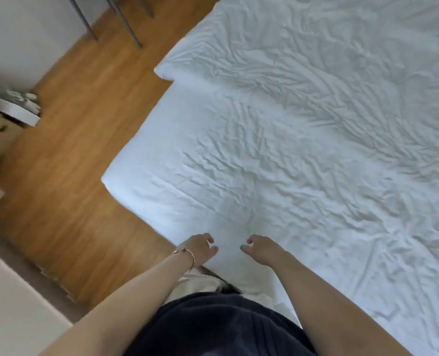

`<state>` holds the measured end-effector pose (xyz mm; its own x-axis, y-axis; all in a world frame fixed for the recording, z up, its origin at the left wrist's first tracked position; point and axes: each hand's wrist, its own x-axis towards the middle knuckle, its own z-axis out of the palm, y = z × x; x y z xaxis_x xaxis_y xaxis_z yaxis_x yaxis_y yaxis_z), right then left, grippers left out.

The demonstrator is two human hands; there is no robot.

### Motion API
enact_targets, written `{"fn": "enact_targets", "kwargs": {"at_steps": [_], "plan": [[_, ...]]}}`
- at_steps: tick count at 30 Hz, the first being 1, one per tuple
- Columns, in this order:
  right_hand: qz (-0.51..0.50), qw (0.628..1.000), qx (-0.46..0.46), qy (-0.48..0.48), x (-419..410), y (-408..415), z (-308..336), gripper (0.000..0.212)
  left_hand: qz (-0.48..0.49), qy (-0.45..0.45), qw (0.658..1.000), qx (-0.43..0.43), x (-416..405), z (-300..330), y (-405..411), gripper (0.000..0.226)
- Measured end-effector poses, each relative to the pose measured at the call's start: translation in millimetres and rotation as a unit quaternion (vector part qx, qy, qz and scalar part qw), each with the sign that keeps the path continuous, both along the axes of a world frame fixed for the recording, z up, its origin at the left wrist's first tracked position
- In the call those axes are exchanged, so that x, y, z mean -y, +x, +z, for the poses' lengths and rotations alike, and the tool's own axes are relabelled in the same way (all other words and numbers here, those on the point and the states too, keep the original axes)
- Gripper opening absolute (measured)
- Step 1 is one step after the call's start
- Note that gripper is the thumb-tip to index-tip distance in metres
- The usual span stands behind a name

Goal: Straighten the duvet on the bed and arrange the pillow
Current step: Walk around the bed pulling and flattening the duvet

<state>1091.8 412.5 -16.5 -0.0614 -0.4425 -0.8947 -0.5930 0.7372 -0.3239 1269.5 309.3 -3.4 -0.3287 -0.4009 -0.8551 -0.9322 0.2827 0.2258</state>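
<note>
A white, heavily creased duvet [316, 60] lies over the far part of the bed, its rounded corner near the left side. Nearer to me the bed's white wrinkled cover [187, 181] runs to the near corner. My left hand [200, 249], with a thin bracelet on the wrist, hovers at the bed's near edge with its fingers loosely curled. My right hand [261, 249] is a hand's width to its right, over the same edge, also loosely curled. No fabric shows between the fingers of either hand. I see no pillow that I can tell apart.
Wooden floor [79, 150] runs along the bed's left side. Dark metal furniture legs [133, 32] stand at the far end. A low wooden unit with a white board [12, 111] sits at the left edge. My dark clothing fills the bottom middle.
</note>
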Motion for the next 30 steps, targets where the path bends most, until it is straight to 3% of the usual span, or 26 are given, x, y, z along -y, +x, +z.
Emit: {"fn": "enact_targets", "kwargs": {"at_steps": [7, 14, 19, 22, 30], "plan": [[0.006, 1.0, -0.016, -0.005, 87, 61, -5, 0.056, -0.023, -0.039, 0.997, -0.064, 98, -20, 43, 0.048], [-0.185, 0.982, -0.036, -0.006, 208, 111, 3, 0.051, -0.15, -0.039, 0.985, -0.075, 266, -26, 104, 0.046], [-0.13, 0.988, -0.083, 0.013, 262, 137, 29, 0.055, -0.113, 0.012, 0.991, -0.072, 314, -20, 152, 0.052], [-0.091, 0.993, -0.077, 0.026, 288, 162, 26, 0.061, -0.107, -0.017, 0.99, -0.089, 339, -10, 175, 0.051], [-0.017, 1.0, -0.018, 0.015, 398, 244, -1, 0.063, 0.123, -0.075, 0.987, -0.074, 384, 8, 270, 0.045]]}}
